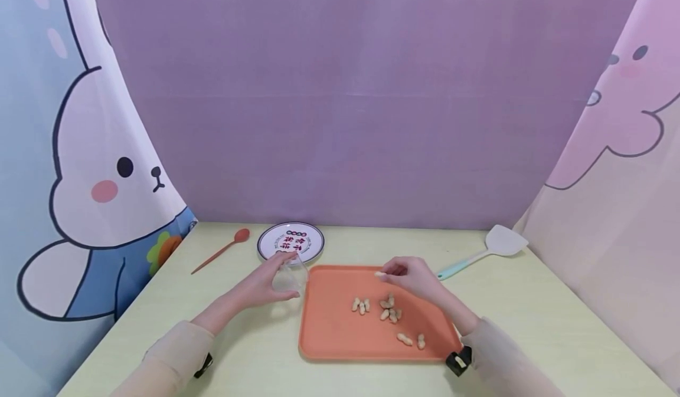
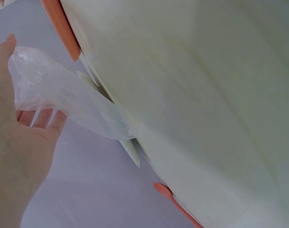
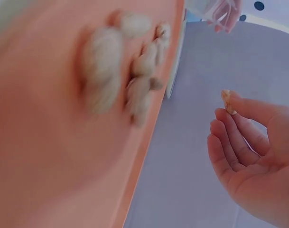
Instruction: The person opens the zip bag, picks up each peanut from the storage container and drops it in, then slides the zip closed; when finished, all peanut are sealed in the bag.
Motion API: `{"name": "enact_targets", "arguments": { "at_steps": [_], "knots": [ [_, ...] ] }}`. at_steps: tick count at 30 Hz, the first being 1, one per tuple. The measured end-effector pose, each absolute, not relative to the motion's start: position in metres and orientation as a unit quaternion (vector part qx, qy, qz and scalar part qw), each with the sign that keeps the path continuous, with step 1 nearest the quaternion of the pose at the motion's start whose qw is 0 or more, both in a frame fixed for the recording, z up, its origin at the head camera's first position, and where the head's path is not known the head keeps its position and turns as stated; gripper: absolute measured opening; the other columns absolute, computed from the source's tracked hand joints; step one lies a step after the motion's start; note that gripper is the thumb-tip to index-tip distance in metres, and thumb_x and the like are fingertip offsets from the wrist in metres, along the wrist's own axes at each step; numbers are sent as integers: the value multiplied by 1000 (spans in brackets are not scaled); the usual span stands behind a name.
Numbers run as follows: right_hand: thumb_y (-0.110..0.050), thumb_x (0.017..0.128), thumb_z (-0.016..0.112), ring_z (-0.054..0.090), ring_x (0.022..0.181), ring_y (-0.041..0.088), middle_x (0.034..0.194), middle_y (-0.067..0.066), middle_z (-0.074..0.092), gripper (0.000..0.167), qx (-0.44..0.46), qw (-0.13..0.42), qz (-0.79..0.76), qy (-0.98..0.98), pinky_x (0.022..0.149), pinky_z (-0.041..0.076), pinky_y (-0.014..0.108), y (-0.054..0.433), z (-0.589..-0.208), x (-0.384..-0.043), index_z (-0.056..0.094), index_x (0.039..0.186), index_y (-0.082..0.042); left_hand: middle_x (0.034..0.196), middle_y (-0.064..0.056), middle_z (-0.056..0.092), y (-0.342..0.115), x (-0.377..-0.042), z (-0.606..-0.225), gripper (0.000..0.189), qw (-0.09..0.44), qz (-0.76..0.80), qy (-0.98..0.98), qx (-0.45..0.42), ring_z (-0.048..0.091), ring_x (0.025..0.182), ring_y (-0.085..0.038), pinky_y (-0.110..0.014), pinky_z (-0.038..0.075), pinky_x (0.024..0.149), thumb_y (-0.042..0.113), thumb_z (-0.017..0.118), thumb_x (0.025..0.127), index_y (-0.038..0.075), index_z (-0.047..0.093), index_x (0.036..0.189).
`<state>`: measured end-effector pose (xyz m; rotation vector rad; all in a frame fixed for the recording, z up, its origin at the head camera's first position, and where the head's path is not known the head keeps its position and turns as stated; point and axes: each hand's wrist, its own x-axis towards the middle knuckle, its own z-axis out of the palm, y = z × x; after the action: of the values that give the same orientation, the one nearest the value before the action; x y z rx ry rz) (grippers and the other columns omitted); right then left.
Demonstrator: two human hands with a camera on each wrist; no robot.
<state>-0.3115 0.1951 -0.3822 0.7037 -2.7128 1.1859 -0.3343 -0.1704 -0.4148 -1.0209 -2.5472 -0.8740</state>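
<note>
Pale beige sleeves (image 1: 177,347), plain soft cuffs, small black wrist pieces (image 1: 459,360)

Bright and evenly lit in the head view, seemingly from overhead, with soft-edged shadows on the table (image 1: 255,350) below the left hand (image 1: 265,284) and on the tray (image 1: 329,338) under the right forearm (image 1: 459,313). Stretched toward the side edges. Dimmer, greyer and hazy in the left wrist view, with faint glints on the clear plastic container (image 2: 63,85). Smeared by blur in the right wrist view across the nearest peanuts (image 3: 102,66), yet crisper on the pinched peanut (image 3: 227,100).
</note>
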Motion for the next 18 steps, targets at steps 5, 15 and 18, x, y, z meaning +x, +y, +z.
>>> {"name": "enact_targets", "arguments": {
  "at_steps": [5,15,18],
  "knots": [
    [-25,86,68,65,79,17,87,1,69,17,231,47,422,-875,67,54,22,171,-376,-314,70,97,-13,133,-16,51,-171,-335,-416,82,141,-302,-872,-358,52,118,-30,-46,47,96,31,80,73,-3,41,136],
    [-24,84,70,63,74,13,83,2,68,16,254,68,435,-861,64,52,21,121,-368,-318,71,93,-11,133,-15,51,-169,-335,-416,80,131,-301,-877,-351,50,121,-29,-46,44,100,30,80,73,-2,41,136],
    [-20,83,71,61,73,11,81,2,67,14,264,88,437,-855,64,52,20,108,-369,-322,72,91,-9,133,-15,51,-170,-335,-416,80,129,-304,-876,-351,49,122,-30,-47,44,101,30,80,73,-3,41,135]
  ]
}}
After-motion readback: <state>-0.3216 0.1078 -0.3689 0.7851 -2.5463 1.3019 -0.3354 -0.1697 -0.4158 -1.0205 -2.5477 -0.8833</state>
